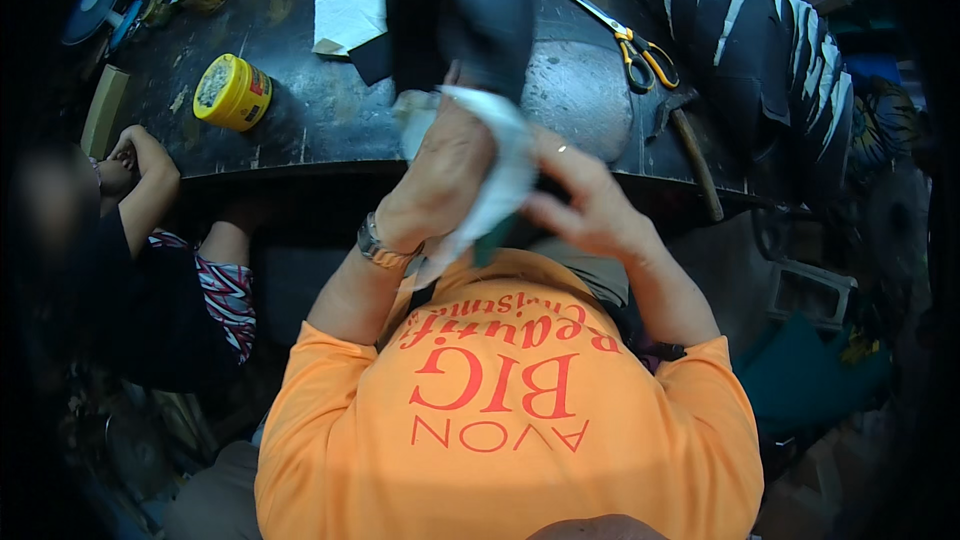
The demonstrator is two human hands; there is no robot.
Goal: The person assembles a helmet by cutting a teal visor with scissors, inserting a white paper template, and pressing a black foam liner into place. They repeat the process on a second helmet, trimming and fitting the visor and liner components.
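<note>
Steadying the black panel point(470, 25) looks key: your left hand point(445, 170) grasps its near end, over the table's point(310, 120) front edge. Your right hand point(595, 205) curves beside the white strip point(508, 155), thumb and forefinger parted; blur, so can't tell if it touches. Best to pinch near the strip's edge and work slowly to avoid creases. Panel's long axis runs roughly away from you, far end over the table; strip bows rightward, tail toward your chest.
</note>
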